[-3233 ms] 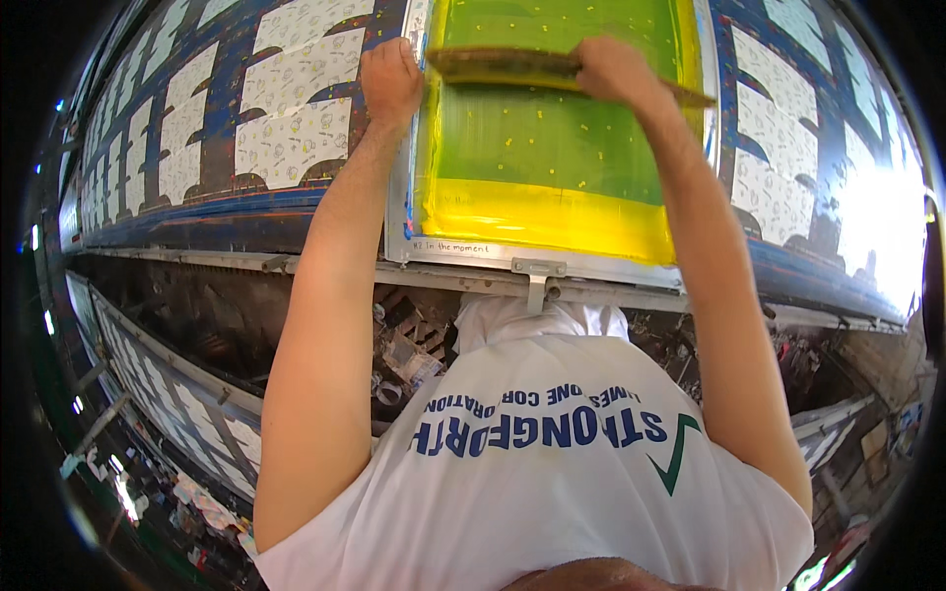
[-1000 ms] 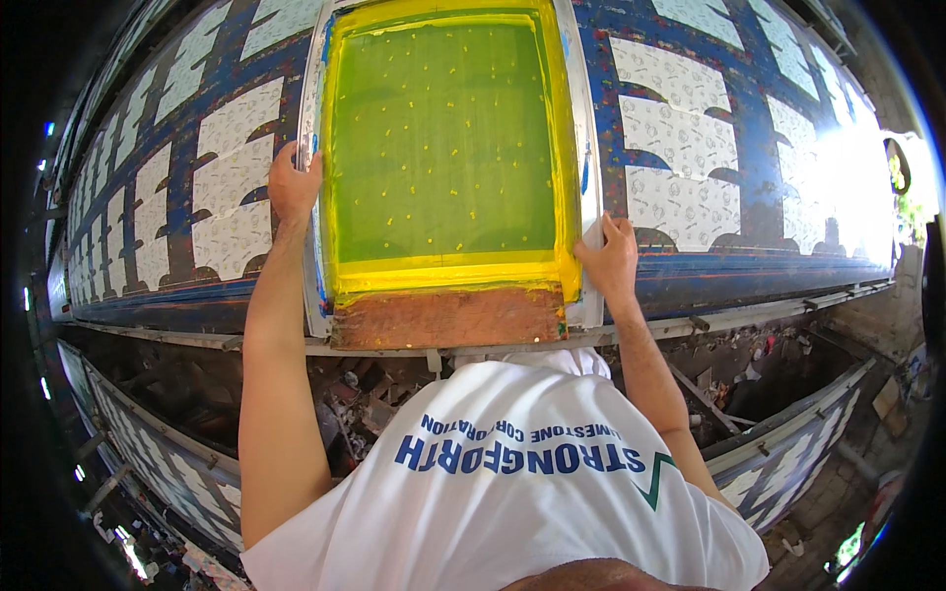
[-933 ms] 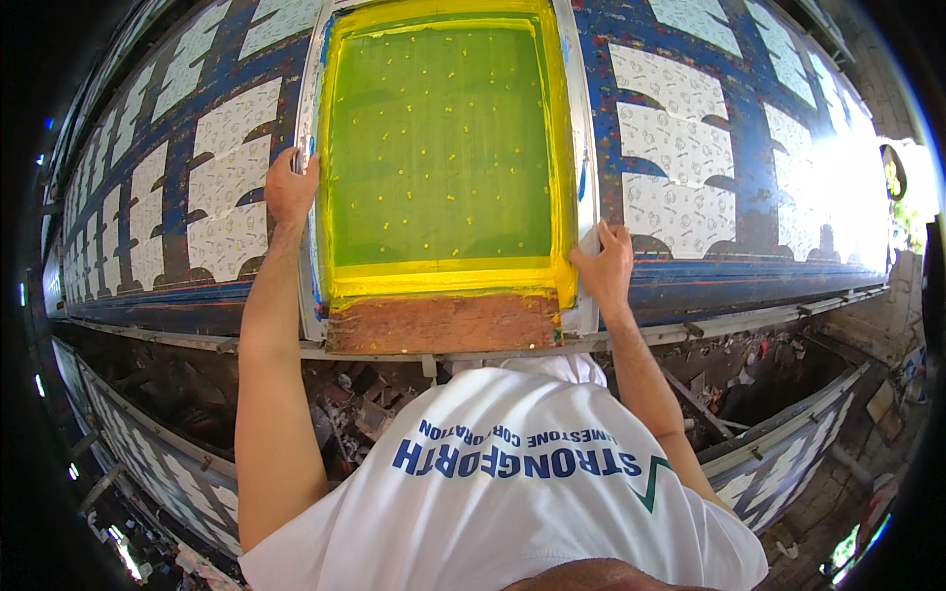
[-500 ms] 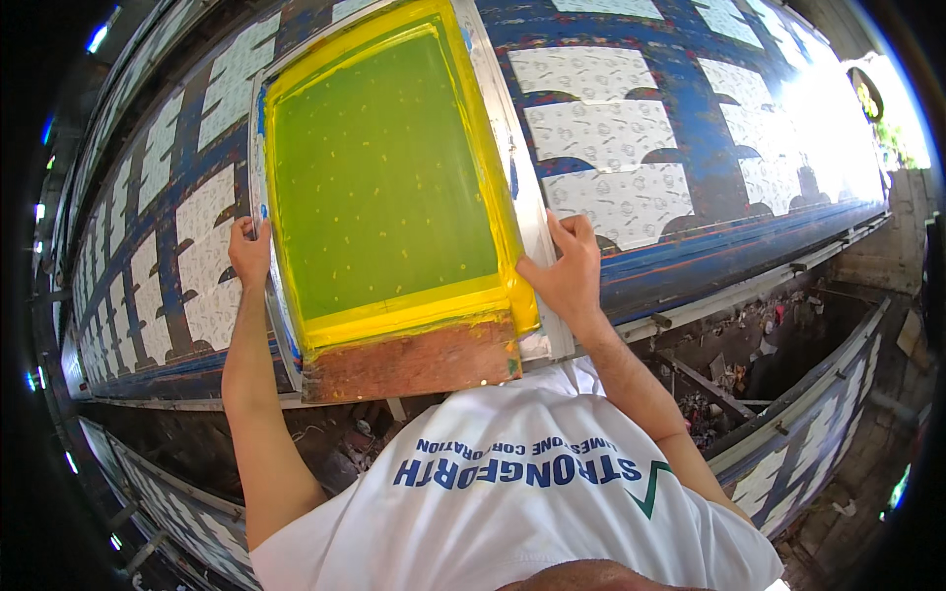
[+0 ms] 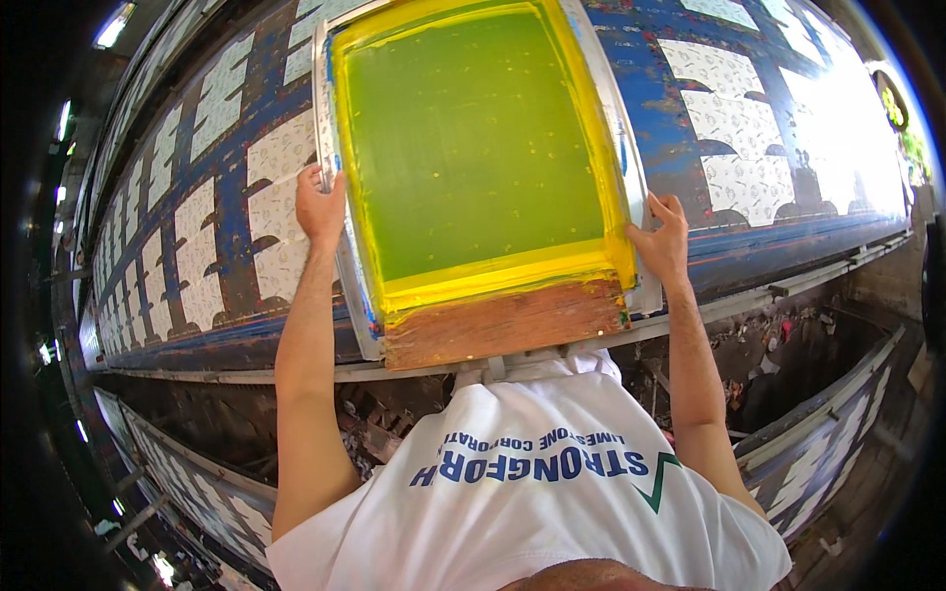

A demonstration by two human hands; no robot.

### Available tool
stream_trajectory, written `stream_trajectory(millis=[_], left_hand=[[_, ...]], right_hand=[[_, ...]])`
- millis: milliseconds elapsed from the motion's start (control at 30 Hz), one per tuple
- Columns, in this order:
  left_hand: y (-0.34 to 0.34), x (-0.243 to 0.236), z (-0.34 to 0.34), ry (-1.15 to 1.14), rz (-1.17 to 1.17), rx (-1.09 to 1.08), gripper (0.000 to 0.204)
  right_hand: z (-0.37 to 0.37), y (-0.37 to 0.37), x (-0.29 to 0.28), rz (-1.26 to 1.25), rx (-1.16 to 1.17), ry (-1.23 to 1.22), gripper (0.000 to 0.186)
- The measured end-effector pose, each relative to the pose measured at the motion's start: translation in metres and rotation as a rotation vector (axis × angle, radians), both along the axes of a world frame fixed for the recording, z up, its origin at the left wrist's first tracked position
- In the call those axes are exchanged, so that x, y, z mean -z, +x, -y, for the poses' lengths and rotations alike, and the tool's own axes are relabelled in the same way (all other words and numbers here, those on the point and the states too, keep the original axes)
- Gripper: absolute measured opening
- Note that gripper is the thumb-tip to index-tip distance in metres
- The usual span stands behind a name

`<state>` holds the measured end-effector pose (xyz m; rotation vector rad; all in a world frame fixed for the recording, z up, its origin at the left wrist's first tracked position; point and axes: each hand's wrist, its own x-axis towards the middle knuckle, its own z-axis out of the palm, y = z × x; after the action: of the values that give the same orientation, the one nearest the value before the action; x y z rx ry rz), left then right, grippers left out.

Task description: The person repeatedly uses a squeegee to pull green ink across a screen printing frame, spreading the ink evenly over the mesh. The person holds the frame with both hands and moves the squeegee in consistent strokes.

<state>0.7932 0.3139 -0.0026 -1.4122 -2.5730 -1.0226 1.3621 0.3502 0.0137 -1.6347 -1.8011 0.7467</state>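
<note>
Long printing table (image 5: 236, 246), covered in blue cloth printed with rows of white patterned panels. Across its near edge lies a rectangular printing screen (image 5: 473, 148): metal frame, taut green mesh bordered yellow, worn wooden strip (image 5: 505, 325) at its near end. Left hand (image 5: 320, 207) grips the frame's left rail; right hand (image 5: 662, 241) clasps its right rail.

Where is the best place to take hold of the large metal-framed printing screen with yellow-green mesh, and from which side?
Probably by its two long side rails, near the end closest to the person. The metal-framed printing screen lies flat on the blue patterned table, so those rails are the firm edges. The left hand comes from the left, the right hand from the right, balancing the wide frame and sparing the mesh.
</note>
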Motion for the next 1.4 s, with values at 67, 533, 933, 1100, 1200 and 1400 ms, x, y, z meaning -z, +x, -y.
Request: stream_trajectory(millis=[67,533,933,1100,1200,1400], left_hand=[[0.029,0.005,-0.006,-0.018,-0.008,-0.011,0.046],[0.091,0.016,-0.021,-0.083,-0.103,-0.058,0.048],[0.089,0.029,-0.019,-0.095,-0.3,0.136,0.034],[0.088,0.036,-0.015,-0.026,-0.315,0.209,0.025],[0.084,0.041,-0.015,0.009,-0.323,0.243,0.023],[0.083,0.051,-0.014,0.021,-0.263,0.239,0.026]], right_hand=[[-0.007,0.029,0.006,0.033,-0.002,-0.039,0.054],[-0.015,0.084,0.022,0.089,0.023,-0.026,0.056],[-0.014,0.082,-0.005,0.267,-0.066,-0.061,0.065],[0.014,0.055,-0.035,0.254,-0.24,0.121,0.054],[0.045,0.026,-0.051,0.102,-0.597,0.013,0.051],[0.093,-0.027,-0.067,0.348,-1.059,-0.032,0.065]])
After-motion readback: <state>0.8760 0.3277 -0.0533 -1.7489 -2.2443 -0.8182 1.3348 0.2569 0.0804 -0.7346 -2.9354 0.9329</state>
